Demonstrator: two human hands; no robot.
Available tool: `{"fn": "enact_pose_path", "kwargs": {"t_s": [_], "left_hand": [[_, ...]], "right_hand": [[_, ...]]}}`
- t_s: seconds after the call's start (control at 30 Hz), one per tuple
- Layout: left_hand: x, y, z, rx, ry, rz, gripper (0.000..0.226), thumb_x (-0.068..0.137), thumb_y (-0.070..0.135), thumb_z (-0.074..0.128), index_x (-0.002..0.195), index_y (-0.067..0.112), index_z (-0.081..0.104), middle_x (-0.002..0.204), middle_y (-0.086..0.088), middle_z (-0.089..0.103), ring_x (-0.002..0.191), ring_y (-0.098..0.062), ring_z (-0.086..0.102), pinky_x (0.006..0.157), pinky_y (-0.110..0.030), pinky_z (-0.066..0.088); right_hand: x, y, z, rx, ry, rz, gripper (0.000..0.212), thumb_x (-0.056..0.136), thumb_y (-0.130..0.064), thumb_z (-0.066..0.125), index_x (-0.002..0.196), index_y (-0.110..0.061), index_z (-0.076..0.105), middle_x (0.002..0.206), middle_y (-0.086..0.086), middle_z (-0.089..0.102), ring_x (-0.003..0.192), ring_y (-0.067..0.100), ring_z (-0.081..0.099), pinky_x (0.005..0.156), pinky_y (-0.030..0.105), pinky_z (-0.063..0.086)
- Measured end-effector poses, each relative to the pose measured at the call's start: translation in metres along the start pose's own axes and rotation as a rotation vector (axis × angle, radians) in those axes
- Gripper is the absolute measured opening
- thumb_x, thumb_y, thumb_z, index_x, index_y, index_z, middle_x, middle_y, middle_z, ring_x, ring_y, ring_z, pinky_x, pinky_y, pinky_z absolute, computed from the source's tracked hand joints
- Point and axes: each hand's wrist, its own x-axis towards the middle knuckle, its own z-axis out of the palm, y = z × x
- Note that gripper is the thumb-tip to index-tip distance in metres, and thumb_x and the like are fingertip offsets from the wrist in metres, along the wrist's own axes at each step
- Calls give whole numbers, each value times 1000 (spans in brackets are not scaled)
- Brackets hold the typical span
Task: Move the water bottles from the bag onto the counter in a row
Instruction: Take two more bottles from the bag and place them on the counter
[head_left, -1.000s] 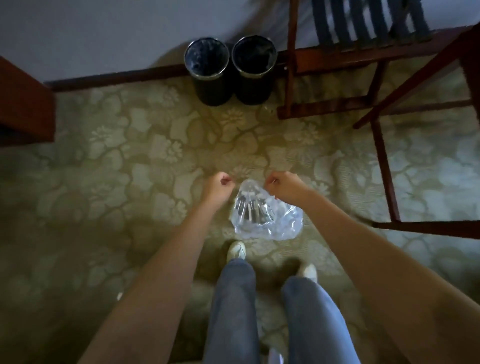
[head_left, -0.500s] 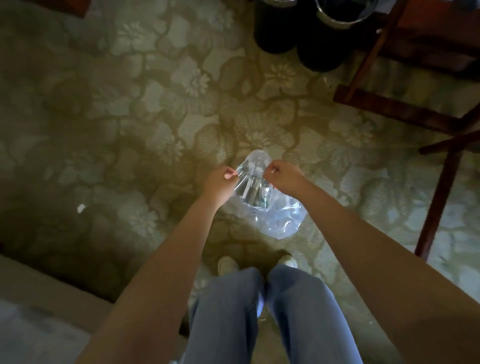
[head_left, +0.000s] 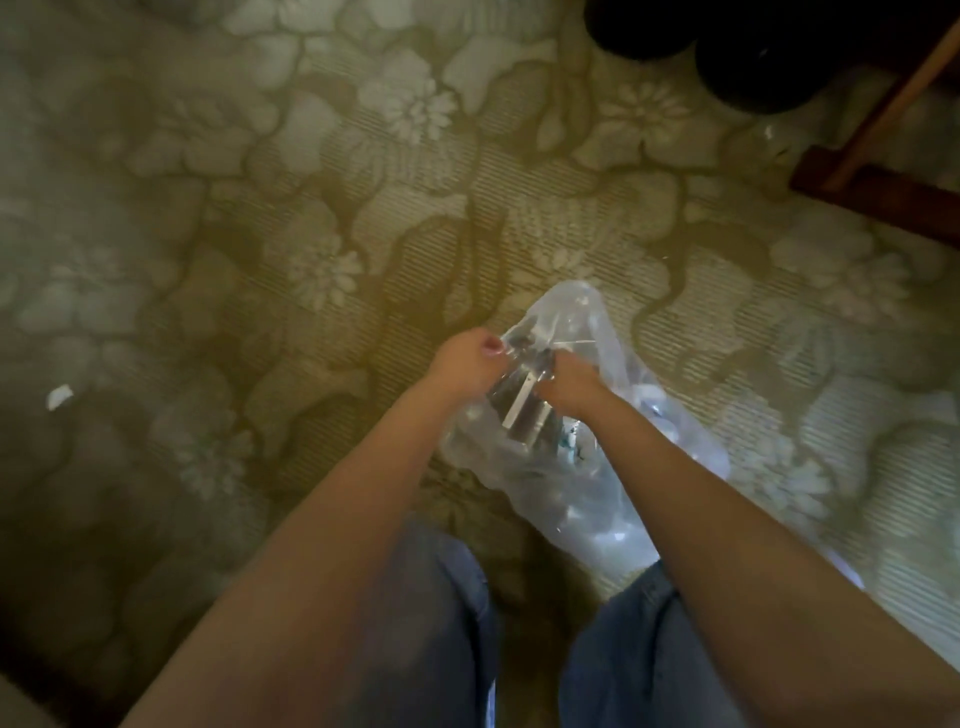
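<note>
A clear plastic bag (head_left: 587, 467) lies on the flowered carpet in front of my feet. Blurred bottle shapes (head_left: 524, 415) show through the plastic; how many there are I cannot tell. My left hand (head_left: 465, 364) pinches the bag's mouth on its left side. My right hand (head_left: 571, 382) grips the mouth on the right, fingers curled into the plastic. The two hands are close together over the opening. No counter is in view.
Two dark round bins (head_left: 727, 47) stand at the top right. A wooden rack's foot (head_left: 878, 200) sits on the carpet at the right. A small white scrap (head_left: 60, 397) lies at the left. My legs in jeans (head_left: 431, 623) are below the bag.
The view has dropped lower and closer to the bag. My hands have come nearer together at the bag's mouth, and the bag now lies more to the right.
</note>
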Motion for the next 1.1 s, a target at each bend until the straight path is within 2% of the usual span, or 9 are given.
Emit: {"fn": "enact_pose_path", "kwargs": {"t_s": [0.1, 0.2, 0.53, 0.6, 0.63, 0.7, 0.83, 0.97, 1.1], "left_hand": [[22, -18, 5, -8, 46, 9, 24, 87, 15, 56, 107, 4, 65, 110, -14, 66, 105, -28, 59, 90, -33, 46], [35, -23, 4, -17, 83, 50, 23, 88, 14, 56, 105, 2, 66, 107, -15, 67, 102, -29, 60, 88, -34, 47], [35, -31, 7, -31, -21, 87, 15, 89, 19, 57, 98, 10, 64, 84, -5, 67, 86, -22, 66, 74, -30, 47], [36, -33, 5, -24, -25, 67, 15, 88, 19, 56, 97, 10, 64, 75, -2, 66, 80, -21, 66, 74, -30, 48], [38, -34, 3, -36, -23, 53, 16, 87, 18, 56, 97, 9, 65, 73, -2, 66, 77, -19, 65, 74, -30, 49], [42, -37, -3, -76, -9, 22, 19, 85, 16, 58, 99, 6, 65, 79, -7, 69, 79, -21, 65, 77, -33, 52], [49, -42, -12, -86, -38, 13, 39, 78, 16, 73, 115, 6, 62, 110, -11, 65, 103, -24, 62, 91, -34, 50], [49, -42, -15, -16, -246, 21, 67, 69, 28, 82, 126, 10, 52, 117, -7, 59, 101, -20, 60, 89, -33, 50], [50, -36, -8, 164, -247, 169, 93, 63, 45, 83, 140, 18, 40, 136, -7, 47, 116, -21, 49, 93, -32, 43]], "right_hand": [[39, 6, 13, -77, -14, 57, 29, 94, -26, 44, 118, -13, 55, 118, 12, 57, 106, 28, 56, 76, 29, 45], [67, 11, 18, -62, -57, 84, 41, 96, -31, 41, 132, -13, 49, 133, 13, 52, 120, 31, 50, 98, 37, 39], [90, 35, 28, 436, -179, 269, 62, 93, -41, 53, 141, -4, 39, 146, 19, 39, 127, 32, 44, 108, 45, 36], [89, 32, 24, 309, -70, 207, 70, 91, -44, 55, 145, -8, 31, 146, 18, 37, 126, 32, 44, 100, 41, 43], [88, 28, 21, 228, -44, 146, 66, 89, -43, 57, 143, -11, 36, 142, 16, 42, 115, 27, 52, 87, 35, 49], [81, 18, 17, 129, -73, 2, 49, 87, -37, 59, 132, -18, 51, 128, 10, 55, 85, 11, 54, 62, 20, 42], [57, 3, 13, -16, -90, -242, 40, 78, -26, 64, 118, -29, 57, 112, 1, 58, 94, 18, 55, 80, 32, 45], [29, -16, -15, -116, 170, -410, 31, 70, -24, 72, 101, -24, 65, 84, -5, 59, 79, 16, 57, 66, 29, 45], [-2, -35, -50, -95, 400, -503, 24, 65, -23, 75, 88, -23, 68, 77, -9, 57, 71, 10, 52, 60, 22, 33]]}}
